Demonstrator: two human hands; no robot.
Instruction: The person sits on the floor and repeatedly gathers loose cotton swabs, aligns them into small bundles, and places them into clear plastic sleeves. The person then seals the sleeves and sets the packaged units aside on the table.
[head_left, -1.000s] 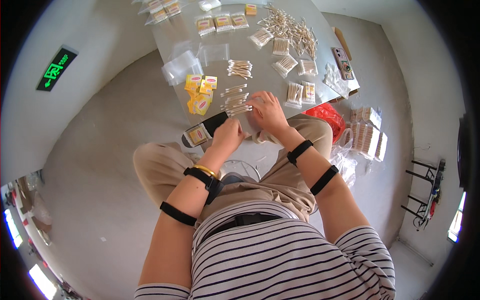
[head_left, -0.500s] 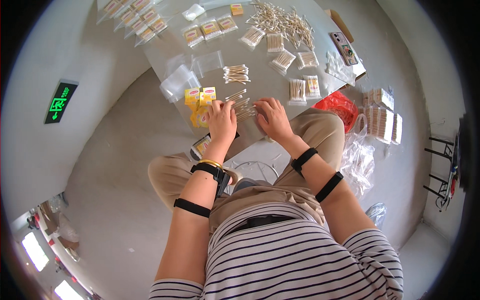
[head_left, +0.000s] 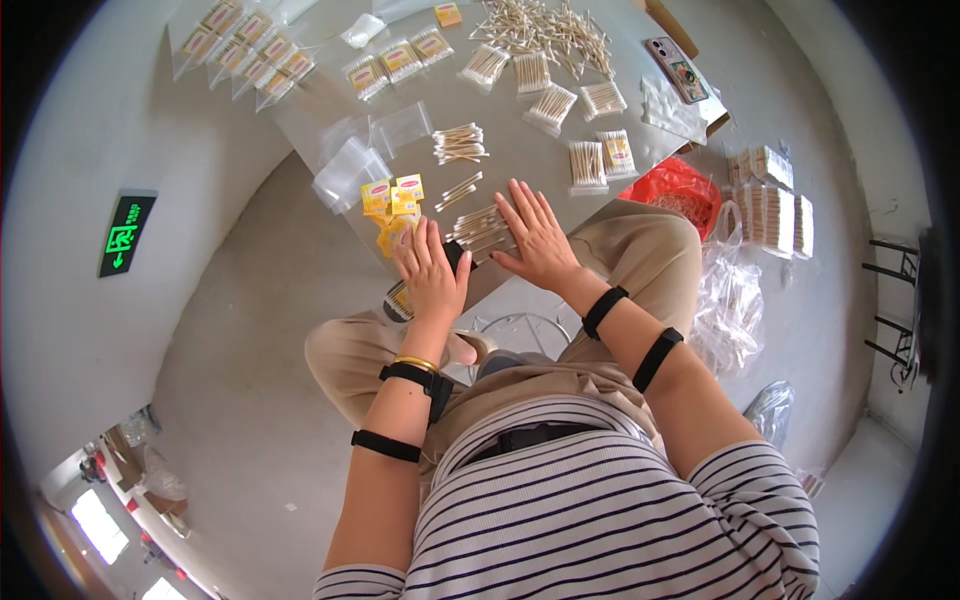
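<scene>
Since the earlier frames both hands have spread apart at the near edge of the bench [head_left: 520,150], and the view has tipped so more of the bench shows. The left hand [head_left: 432,272] now lies with fingers straight and together, gripping nothing, beside the yellow labels [head_left: 393,195]. The right hand [head_left: 538,236] rests flat, fingers splayed and open, its fingertips touching the swabs [head_left: 480,226], a loose bundle lying on the bench between the two hands. Just beyond it sit two more small swab heaps [head_left: 460,143]. Filled packets [head_left: 586,165] lie farther back, clear bags [head_left: 350,170] to the left, a loose swab pile [head_left: 545,25] at the far edge, and a phone [head_left: 677,68] beside that.
</scene>
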